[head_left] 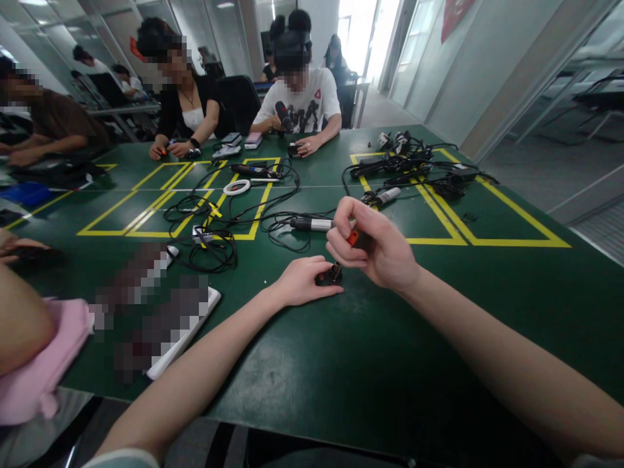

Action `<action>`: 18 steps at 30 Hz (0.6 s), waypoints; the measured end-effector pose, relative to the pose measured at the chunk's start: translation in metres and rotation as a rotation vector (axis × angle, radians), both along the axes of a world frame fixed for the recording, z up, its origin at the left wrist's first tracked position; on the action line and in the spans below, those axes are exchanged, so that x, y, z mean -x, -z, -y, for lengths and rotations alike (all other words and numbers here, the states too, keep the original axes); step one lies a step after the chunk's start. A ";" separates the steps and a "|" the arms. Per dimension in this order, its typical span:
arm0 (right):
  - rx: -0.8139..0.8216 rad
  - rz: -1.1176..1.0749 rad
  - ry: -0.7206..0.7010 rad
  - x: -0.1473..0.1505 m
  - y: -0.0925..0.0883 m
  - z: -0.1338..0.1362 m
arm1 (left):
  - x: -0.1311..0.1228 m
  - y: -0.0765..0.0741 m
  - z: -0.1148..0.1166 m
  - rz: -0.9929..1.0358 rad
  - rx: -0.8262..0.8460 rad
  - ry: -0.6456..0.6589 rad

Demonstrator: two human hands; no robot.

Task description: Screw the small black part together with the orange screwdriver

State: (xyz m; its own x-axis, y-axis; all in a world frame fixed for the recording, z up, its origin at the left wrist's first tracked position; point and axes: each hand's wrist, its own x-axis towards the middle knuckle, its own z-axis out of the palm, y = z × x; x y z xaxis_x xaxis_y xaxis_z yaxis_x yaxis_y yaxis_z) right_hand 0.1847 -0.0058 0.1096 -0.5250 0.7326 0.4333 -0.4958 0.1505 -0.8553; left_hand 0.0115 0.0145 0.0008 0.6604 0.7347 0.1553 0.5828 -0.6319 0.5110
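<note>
My left hand [303,281] rests on the green table with its fingers closed round a small black part [334,275] that shows a brassy metal piece on top. Above it and to the right, my right hand [373,244] is raised off the table with curled fingers. Between those fingers sticks out a small orange-red piece [353,238], mostly covered, so its kind does not show. The two hands are close together but apart. Just beyond them lies a black-and-silver cylindrical tool [312,224] with a cable.
Tangled black cables [209,250] lie left of centre, near a white ring [236,187]. A heap of black cabled devices [404,162] is at the back right. A white-edged, blurred-out device [185,344] lies beside my left forearm. Several people sit around the table [487,312].
</note>
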 end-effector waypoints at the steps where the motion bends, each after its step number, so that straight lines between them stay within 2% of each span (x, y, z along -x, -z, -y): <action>1: -0.039 0.009 0.030 0.000 0.001 0.001 | 0.000 0.000 0.000 -0.003 -0.001 -0.001; 3: -0.175 0.082 0.158 -0.002 0.000 0.000 | 0.000 -0.001 0.001 -0.006 -0.006 0.004; 8: -0.798 0.475 0.639 -0.020 -0.014 -0.003 | 0.000 -0.002 0.003 -0.017 -0.037 0.009; 10: -0.965 0.678 0.754 -0.028 -0.023 0.001 | -0.001 -0.002 0.004 -0.030 -0.058 0.006; 13: -1.084 0.904 0.815 -0.038 -0.036 0.011 | -0.002 -0.002 0.005 -0.056 -0.094 0.000; 18: -1.144 1.022 0.692 -0.039 -0.054 0.026 | -0.003 0.000 0.008 -0.051 -0.100 0.022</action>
